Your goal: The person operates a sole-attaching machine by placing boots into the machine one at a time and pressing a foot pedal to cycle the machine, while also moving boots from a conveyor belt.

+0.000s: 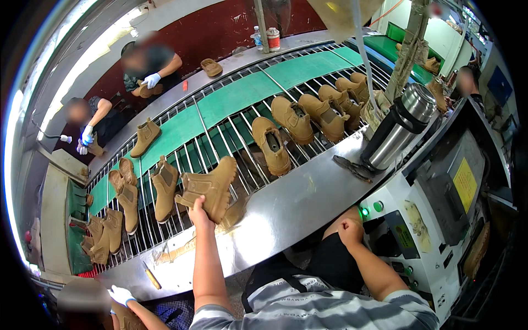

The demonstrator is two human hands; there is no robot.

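My left hand [202, 213] grips a tan ankle boot [208, 186] over the near edge of the metal counter. The boot is tilted, with its lugged sole facing right and elastic panels in its side. Low by my leg, my right hand [350, 231] is closed in a loose fist beside the white machine [396, 236], and I see nothing in it. Left of the held boot, another tan boot [164, 190] stands on the rack of metal bars. To its right, a tan low shoe [271, 146] sits on the bars.
Several tan shoes [324, 114] line the rack. A green belt [231, 96] runs beyond them. A steel thermos [399, 126] and dark pliers [353, 167] stand and lie at right. A yellow-handled tool [152, 276] lies at left. Gloved co-workers handle footwear across the counter and at lower left.
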